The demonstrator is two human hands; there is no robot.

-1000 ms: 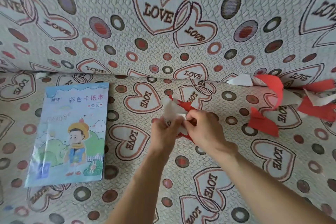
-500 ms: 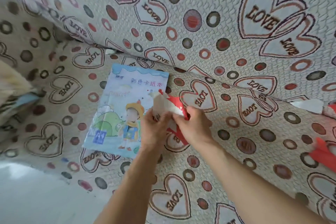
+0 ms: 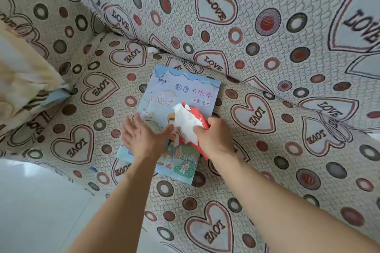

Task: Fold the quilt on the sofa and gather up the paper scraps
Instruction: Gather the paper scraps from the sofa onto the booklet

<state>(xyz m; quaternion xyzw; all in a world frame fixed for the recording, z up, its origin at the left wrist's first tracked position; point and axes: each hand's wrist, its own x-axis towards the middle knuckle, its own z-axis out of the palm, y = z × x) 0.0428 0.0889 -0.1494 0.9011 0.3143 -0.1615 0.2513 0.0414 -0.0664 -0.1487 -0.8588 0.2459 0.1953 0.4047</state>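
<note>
Right hand: the right hand (image 3: 216, 139) has its grip closed on the paper scraps (image 3: 188, 123), thumb on top of the white sheet, fingers curled behind the red ones.
Left hand: the left hand (image 3: 141, 135) lies just left of that grip with fingers spread and straight, its thumb reaching toward the scraps; whether it touches them I cannot tell; it holds nothing.
Paper scraps: one bunch, white pieces in front and red pieces behind, over the card-paper book (image 3: 181, 92); a single small white bit (image 3: 153, 49) sits up and left of the grip, in the crease under the backrest.
Book: one, blue cover, flat on the sofa (image 3: 287, 150) seat, under both hands; its far edge lies close to the backrest crease, its near corner short of the seat's front edge.
Quilt: one quilt (image 3: 22, 80), pale with dark stripes, bunched far left of the grip against the sofa's side.
Edges: the seat front edge runs below and left of the hands, with pale floor (image 3: 30, 211) beyond it.
Open room: bare seat cover spreads right of the grip and left, between the book and the quilt.
</note>
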